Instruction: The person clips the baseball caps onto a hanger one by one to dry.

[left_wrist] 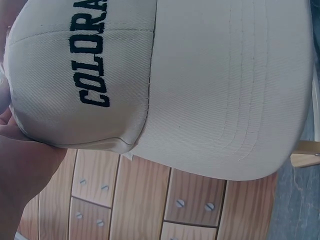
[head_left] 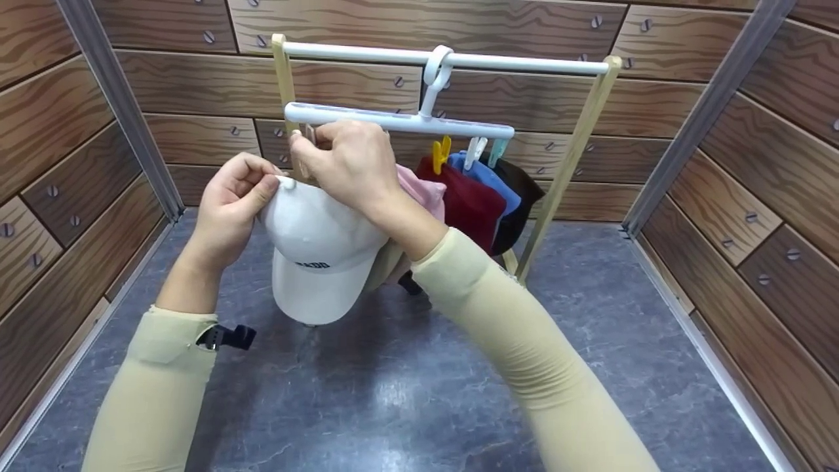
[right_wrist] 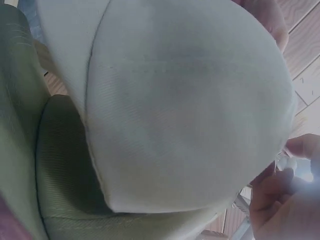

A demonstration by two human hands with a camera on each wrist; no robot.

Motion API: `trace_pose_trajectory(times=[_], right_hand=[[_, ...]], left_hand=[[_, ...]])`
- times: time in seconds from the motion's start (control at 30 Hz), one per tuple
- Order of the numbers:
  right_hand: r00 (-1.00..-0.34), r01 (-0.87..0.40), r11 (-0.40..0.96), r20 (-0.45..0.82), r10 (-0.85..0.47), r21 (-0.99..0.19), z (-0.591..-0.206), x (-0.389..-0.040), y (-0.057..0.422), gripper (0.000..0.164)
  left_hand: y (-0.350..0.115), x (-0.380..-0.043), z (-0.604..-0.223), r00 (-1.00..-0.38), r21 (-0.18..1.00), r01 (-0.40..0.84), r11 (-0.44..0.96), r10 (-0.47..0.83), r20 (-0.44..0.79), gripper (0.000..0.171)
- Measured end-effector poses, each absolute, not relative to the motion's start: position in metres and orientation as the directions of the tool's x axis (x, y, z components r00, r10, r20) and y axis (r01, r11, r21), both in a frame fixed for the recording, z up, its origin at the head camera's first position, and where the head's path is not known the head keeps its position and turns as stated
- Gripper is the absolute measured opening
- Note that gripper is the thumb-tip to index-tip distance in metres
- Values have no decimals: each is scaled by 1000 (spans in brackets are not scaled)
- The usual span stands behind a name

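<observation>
A white baseball cap (head_left: 321,223) with dark lettering hangs brim down below the left end of a white clip hanger (head_left: 400,121). My left hand (head_left: 229,203) pinches the top of its crown between thumb and fingers. In the left wrist view the cap (left_wrist: 200,85) fills most of the picture, its letters sideways. My right hand (head_left: 354,160) is up under the hanger bar, thumb and fingers pinching a small pale clip (head_left: 309,134), mostly covered by the hand. In the right wrist view, those fingers (right_wrist: 272,195) sit right at the crown's top edge.
An olive-green cap (right_wrist: 65,150) hangs just behind the white one. Pink (head_left: 426,190), dark red (head_left: 465,203), blue (head_left: 498,183) and black caps (head_left: 518,210) follow to the right, with yellow (head_left: 441,156), white and teal clips showing. The hanger hooks over a rack's white rail (head_left: 524,62).
</observation>
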State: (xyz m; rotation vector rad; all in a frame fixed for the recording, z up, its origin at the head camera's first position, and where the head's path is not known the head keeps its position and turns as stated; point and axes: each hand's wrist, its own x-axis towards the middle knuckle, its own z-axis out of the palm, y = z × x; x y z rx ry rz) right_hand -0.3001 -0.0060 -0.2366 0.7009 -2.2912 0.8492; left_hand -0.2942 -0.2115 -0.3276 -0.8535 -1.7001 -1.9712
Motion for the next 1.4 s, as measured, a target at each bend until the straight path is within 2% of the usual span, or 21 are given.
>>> trace_pose_trajectory(times=[0.17, 0.37, 0.83, 1.4], right_hand=[[-682, -671, 596, 683, -261, -442, -238, -299, -1, 45], [-706, -672, 535, 661, -254, -511, -238, -296, 2, 49], [-768, -631, 457, 587, -255, -627, -234, -293, 8, 35], [-785, -614, 449, 558, -268, -649, -237, -291, 14, 33]], left_hand=[[-208, -295, -327, -731, 733, 654, -187, 92, 676, 9], [-206, -297, -328, -727, 727, 649, -225, 99, 680, 4], [-204, -295, -326, -735, 730, 644, -230, 82, 673, 8], [-196, -297, -325, -743, 729, 645, -229, 34, 669, 5]])
